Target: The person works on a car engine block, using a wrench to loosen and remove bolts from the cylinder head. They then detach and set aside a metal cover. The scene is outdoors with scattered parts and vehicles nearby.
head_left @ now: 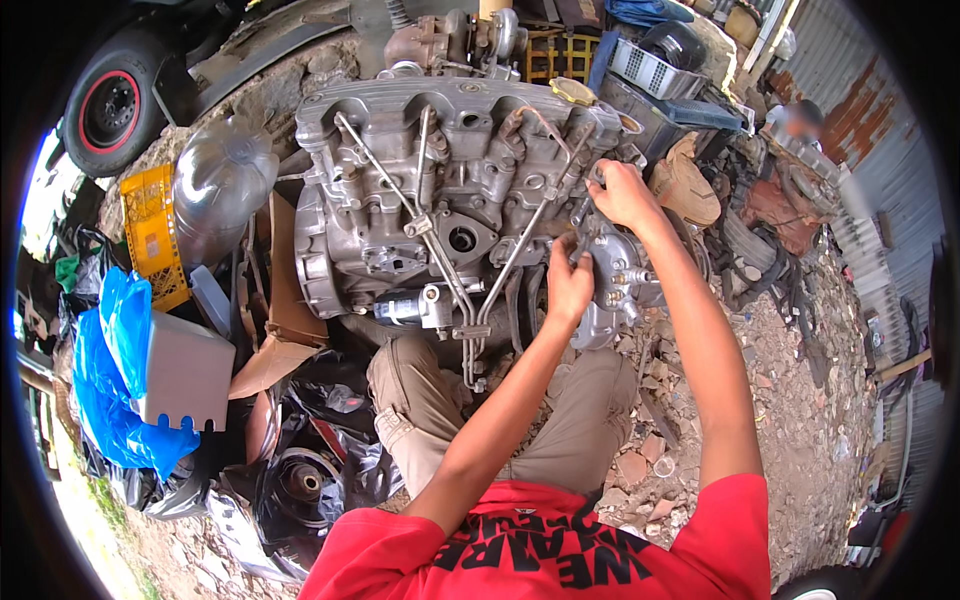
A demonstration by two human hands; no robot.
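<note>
A large grey metal engine (380,165) fills the area in front of me, with several bare metal fuel pipes (447,262) running down its near side. At its right end sits a silver injection pump (605,262) with several fittings on its face. My left hand (570,290) is at the pump's left edge, fingers curled and thumb bent in. Higher up, my right hand (628,198) reaches the engine's right end, its fingers bent together at the upper edge of the pump. Whatever either hand grips is too small or hidden to make out.
A turbocharger (450,42) stands behind the engine. To the left are a yellow crate (153,235), a clear plastic bottle (222,185), a cardboard box (285,300) and a grey box (187,372). Rubble (790,400) covers the ground at right. Another person (795,125) is at the far right.
</note>
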